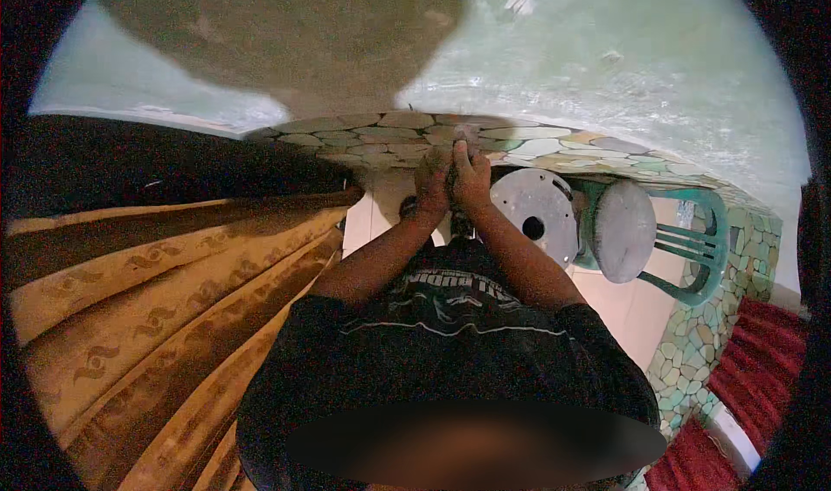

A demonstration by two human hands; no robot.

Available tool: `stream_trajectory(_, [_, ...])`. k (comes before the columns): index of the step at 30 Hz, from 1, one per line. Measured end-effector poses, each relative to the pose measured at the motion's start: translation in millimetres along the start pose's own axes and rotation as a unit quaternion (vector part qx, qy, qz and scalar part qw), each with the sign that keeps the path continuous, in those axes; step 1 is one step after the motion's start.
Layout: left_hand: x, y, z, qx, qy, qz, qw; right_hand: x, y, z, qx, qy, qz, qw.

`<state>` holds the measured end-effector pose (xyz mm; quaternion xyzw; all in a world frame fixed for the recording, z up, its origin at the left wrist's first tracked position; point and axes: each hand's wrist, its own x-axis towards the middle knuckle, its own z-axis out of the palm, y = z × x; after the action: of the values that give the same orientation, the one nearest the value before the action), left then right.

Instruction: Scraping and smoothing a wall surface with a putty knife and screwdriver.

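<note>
My left hand (pixel 432 181) and my right hand (pixel 471 179) are close together in front of me, at the foot of the wall. Both are closed, their fingers bent in and pressed together. A small greyish piece (pixel 467 134) shows just past the fingertips of my right hand, against the stone-patterned band (pixel 537 148) of the wall. Whatever lies between my palms is too dark and small to name. Right of my hands is a round pale drum or stool top (pixel 530 207) with a dark hole in it.
A green plastic chair (pixel 705 249) stands at the right, with a round grey disc (pixel 626 231) in front of its backrest. Orange patterned curtains (pixel 164 309) hang at the left, red cloth (pixel 762 370) at the lower right. My shadow falls on the pale green wall (pixel 623 32).
</note>
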<state>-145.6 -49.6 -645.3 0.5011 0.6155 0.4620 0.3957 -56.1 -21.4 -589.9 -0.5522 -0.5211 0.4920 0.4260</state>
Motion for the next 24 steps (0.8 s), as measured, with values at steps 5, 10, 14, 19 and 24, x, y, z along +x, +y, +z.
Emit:
stream_trajectory(5, [-8,31,13,-0.011,-0.019,-0.047,0.999,-1,37,-20,-0.031,0.05,0.027,0.998])
stream_trajectory(10, [-34,10,27,0.195,-0.036,0.077,0.977,-25,-21,-34,0.041,0.047,0.078,0.995])
stream_trajectory(14, [-20,-10,38,0.381,0.034,0.219,0.897,-12,-28,-35,0.08,0.066,0.119,0.988])
stream_trajectory(19, [0,22,32,0.157,-0.026,0.092,0.983,3,-4,-39,-0.014,0.041,0.018,0.999])
stream_trajectory(24, [-9,14,32,0.248,-0.034,0.14,0.958,0,12,-33,-0.009,0.058,0.085,0.995])
